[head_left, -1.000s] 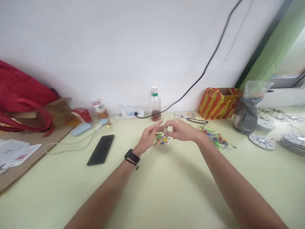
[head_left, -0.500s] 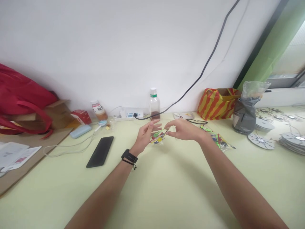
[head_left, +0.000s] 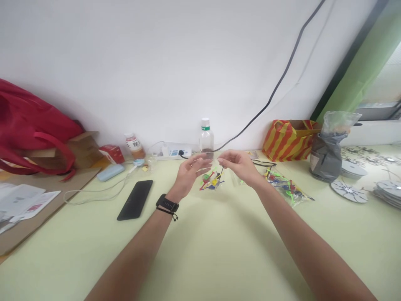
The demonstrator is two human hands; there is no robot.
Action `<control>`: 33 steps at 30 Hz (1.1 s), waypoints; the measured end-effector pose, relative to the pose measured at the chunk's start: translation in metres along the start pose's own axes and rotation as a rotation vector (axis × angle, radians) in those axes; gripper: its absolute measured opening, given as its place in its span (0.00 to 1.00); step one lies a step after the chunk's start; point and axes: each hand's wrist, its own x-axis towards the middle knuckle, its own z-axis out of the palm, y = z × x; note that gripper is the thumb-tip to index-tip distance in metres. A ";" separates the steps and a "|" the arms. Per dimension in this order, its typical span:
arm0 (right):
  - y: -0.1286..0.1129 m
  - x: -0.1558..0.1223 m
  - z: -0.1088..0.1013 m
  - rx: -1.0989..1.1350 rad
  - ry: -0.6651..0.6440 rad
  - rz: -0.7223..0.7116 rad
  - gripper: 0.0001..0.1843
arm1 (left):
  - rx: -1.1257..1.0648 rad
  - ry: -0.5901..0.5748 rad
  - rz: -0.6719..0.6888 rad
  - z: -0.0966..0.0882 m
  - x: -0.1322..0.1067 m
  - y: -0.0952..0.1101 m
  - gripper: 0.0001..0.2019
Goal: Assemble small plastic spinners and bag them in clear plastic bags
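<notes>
A clear bag of small red, green, yellow and blue plastic pieces (head_left: 214,180) hangs tilted over the table between my hands. My right hand (head_left: 238,165) pinches its top beside a short dark strip, thumb against the fingers. My left hand (head_left: 190,170) is at the bag's upper left, its fingers bent and the thumb closed toward them; the exact contact is too small to make out. Right of my right wrist lies a similar clear bag of coloured pieces (head_left: 290,188). A dark thin-framed object, perhaps glasses (head_left: 265,163), lies behind that wrist.
A black phone (head_left: 135,200) lies left of my left wrist. Along the wall stand a bottle (head_left: 206,136), a power strip (head_left: 173,151) and a striped bag (head_left: 288,140). Grey discs (head_left: 349,191) and a grey bag (head_left: 326,156) are at right, a red bag (head_left: 37,125) at left.
The coloured pieces hang lower and show more fully between my hands. My left fingers have curled from a spread pose. The view has shifted slightly left.
</notes>
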 end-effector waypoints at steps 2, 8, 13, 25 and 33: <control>0.000 -0.001 -0.001 0.054 -0.004 0.007 0.16 | 0.121 0.006 0.067 -0.008 0.001 0.003 0.17; 0.013 0.000 -0.002 0.183 -0.008 0.045 0.14 | 0.312 -0.002 0.107 -0.028 0.004 0.018 0.14; 0.017 0.001 0.002 0.226 0.027 0.050 0.14 | 0.222 -0.032 0.070 -0.026 0.003 0.026 0.12; 0.010 0.001 0.006 0.098 0.046 0.003 0.20 | 0.499 0.009 0.162 -0.020 0.002 0.034 0.16; 0.009 0.000 0.006 0.129 0.100 -0.014 0.14 | 0.416 -0.022 0.164 -0.026 0.003 0.037 0.10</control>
